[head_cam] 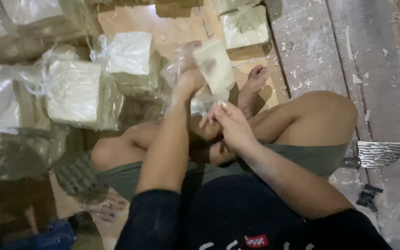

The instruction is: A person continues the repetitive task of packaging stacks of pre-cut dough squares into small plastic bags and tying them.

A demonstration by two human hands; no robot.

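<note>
left hand (191,78) gripped pale block (215,65) in clear bag (181,69), raised above lap | right hand (228,122) pinched bag tail (202,105) just below | risk: thin plastic could tear; block might slip beside bagged blocks (82,90)

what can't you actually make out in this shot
Head view only:
- left hand: fingers hidden inside the clear bag, motion-blurred.
- pale block: material unclear, blurred.
- right hand: its grip on the bag's tail is hidden by its own fingers.
- bagged blocks at left: cut off by the edge.
</note>
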